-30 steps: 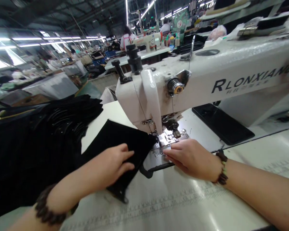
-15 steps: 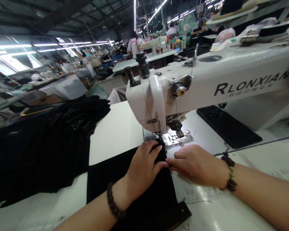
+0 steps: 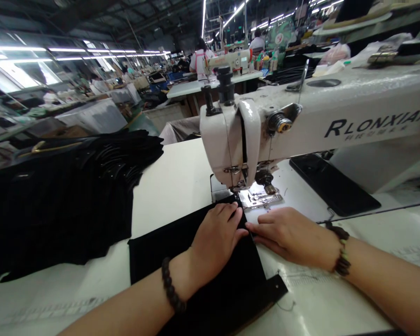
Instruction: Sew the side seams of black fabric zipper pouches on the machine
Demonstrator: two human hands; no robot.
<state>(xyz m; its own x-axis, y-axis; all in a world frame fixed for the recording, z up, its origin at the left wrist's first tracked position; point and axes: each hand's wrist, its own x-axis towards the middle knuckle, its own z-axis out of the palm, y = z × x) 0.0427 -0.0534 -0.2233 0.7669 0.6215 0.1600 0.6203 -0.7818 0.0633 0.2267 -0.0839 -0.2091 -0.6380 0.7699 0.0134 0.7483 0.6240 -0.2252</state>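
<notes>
1. Black fabric [image 3: 231, 289] lies beneath the left hand [image 3: 213, 240], its right edge running forward past the thumb to the sewing machine [image 3: 301, 140]; its full length leaves view.
2. The left hand, nearer the fabric's middle, rests palm-down, fingers together, thumb apart.
3. Just rightward, the right hand [image 3: 289, 233] bunches its fingers at that edge; whether they pinch cannot be told.

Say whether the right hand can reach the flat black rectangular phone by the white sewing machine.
Probably yes: the phone lies beyond the right hand, seemingly unobstructed, though those fingertips seem to touch the black fabric panel.
</notes>
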